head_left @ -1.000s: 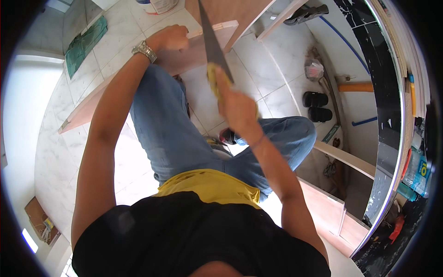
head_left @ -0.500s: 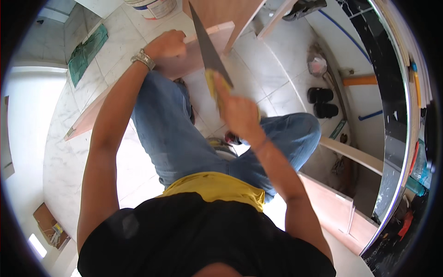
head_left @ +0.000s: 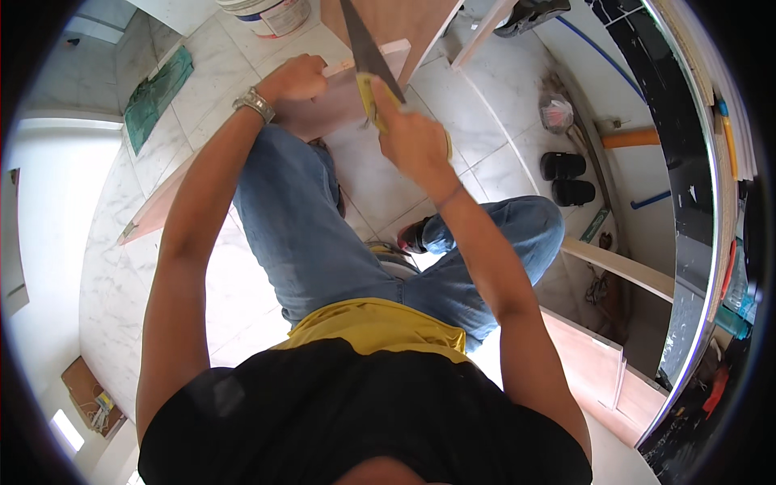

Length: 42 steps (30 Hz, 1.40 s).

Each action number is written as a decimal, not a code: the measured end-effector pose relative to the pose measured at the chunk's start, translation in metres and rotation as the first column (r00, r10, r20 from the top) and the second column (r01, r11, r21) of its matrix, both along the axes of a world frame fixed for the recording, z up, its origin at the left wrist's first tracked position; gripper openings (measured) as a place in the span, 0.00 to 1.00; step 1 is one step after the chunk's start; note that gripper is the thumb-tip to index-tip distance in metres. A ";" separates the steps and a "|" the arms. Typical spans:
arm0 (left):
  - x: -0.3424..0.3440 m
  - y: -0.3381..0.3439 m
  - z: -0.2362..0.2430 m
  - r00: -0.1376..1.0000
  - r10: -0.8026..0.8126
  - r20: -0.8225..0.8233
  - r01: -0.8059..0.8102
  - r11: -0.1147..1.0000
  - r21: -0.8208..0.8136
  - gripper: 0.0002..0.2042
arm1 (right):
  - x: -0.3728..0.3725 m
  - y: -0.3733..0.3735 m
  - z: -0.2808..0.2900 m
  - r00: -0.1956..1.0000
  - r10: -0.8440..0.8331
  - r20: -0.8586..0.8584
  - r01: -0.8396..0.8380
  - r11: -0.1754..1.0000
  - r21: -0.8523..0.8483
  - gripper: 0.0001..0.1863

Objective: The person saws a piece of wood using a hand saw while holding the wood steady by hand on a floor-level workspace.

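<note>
A hand saw with a grey tapering blade and yellow handle is held in my right hand, its fingers wrapped round the handle. The blade points away from me and crosses the far right part of a pinkish wooden board. My left hand, with a bracelet on the wrist, is closed over the far edge of that board, left of the blade. The board runs back under my left forearm, beside my bent left knee. Where the teeth meet the wood is not clear.
A white bucket and an upright wooden panel stand at the far side. Green sheeting lies on the tiles to the left. Black slippers lie to the right, near a wooden frame and a dark-edged counter.
My right hand has pushed the saw away from me and slightly up in view. The left hand keeps its place on the board.
</note>
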<state>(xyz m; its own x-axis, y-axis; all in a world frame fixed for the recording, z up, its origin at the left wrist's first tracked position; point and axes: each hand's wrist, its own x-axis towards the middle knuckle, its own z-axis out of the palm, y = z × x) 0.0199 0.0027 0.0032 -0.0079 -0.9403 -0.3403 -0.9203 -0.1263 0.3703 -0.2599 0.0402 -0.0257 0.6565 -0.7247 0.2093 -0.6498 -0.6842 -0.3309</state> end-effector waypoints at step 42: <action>0.019 0.004 0.005 0.992 0.072 -0.106 -0.066 0.996 0.055 0.25 | -0.040 0.028 -0.014 0.919 -0.056 0.389 -0.050 0.965 0.258 0.43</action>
<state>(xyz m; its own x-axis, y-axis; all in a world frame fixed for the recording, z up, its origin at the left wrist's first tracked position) 0.0385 0.0069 0.0087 0.0174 -0.9213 -0.3886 -0.8639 -0.2095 0.4581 -0.2996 0.0682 -0.0398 0.5580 -0.7900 0.2538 -0.4341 -0.5386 -0.7221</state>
